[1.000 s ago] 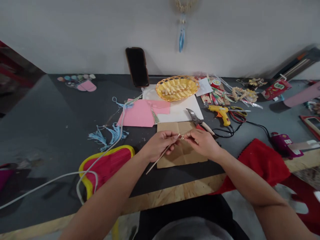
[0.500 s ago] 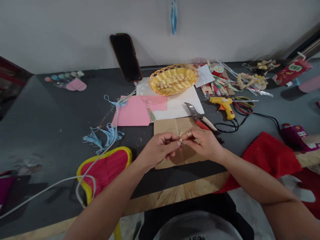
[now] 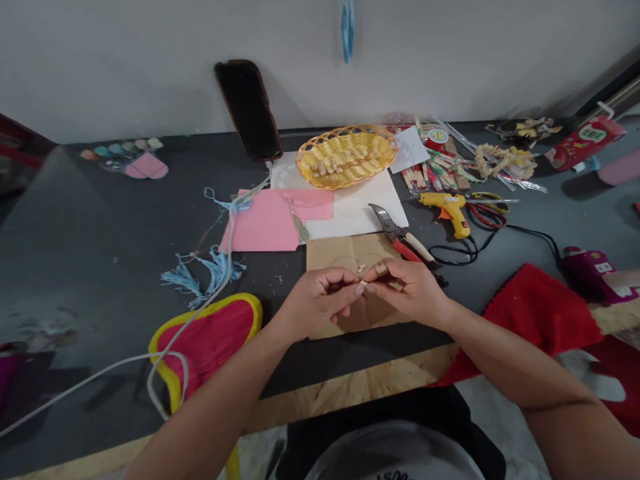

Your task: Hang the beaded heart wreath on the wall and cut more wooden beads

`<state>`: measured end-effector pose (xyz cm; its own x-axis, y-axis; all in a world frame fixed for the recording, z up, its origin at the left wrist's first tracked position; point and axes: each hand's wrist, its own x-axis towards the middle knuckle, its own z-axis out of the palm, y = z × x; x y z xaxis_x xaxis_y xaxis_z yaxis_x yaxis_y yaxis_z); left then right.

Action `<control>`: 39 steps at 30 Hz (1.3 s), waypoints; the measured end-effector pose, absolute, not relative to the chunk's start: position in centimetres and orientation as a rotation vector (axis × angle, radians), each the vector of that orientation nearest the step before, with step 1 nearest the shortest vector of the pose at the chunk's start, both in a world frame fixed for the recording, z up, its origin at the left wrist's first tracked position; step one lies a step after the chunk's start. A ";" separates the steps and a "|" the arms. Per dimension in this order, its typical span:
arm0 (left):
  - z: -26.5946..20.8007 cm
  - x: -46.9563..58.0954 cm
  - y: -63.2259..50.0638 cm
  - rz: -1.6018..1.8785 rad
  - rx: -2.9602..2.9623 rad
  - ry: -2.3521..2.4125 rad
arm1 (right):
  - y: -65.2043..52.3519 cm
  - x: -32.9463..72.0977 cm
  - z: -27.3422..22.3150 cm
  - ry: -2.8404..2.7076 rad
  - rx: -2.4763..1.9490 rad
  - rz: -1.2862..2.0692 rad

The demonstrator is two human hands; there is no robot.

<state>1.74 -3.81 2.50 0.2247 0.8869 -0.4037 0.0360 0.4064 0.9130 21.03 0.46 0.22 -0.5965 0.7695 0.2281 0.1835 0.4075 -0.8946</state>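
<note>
Above a piece of brown cardboard (image 3: 327,327), my left hand (image 3: 320,297) and my right hand (image 3: 413,290) meet fingertip to fingertip. Both are closed in a pinch. Between them sits a tiny pale bead-like piece (image 3: 363,284), with a similar one just above it. A thin clear thread or wire (image 3: 345,259) loops out over the cardboard from the fingertips. Which hand grips the thread is too small to make out. Pruning shears (image 3: 407,250) with red and white handles lie just beyond my right hand.
A yellow woven basket (image 3: 370,175) holds several small pale pieces. Pink paper (image 3: 265,223), blue tassels (image 3: 220,270) and a phone (image 3: 250,110) are at the left. To the right lie a yellow glue gun (image 3: 453,213) with its black cord, and red cloth (image 3: 540,313). A white cable (image 3: 100,370) crosses the table.
My hands stay together at almost the same spot, with only slight finger movement around the tiny piece. The view has shifted a little.
</note>
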 end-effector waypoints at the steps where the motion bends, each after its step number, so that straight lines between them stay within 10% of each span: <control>1: 2.5 1.7 -3.8 0.750 0.980 1.191 | 0.4 21.0 0.3 -1.990 -0.816 1.234; 39: 2.9 2.1 -4.0 0.646 1.164 1.373 | 0.6 20.5 0.3 -1.756 -1.078 1.638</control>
<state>2.13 -3.99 2.92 0.1594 0.9017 -0.4020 0.2654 0.3531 0.8972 20.52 0.60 0.32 -0.5591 0.8150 -0.1521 0.2083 -0.0395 -0.9773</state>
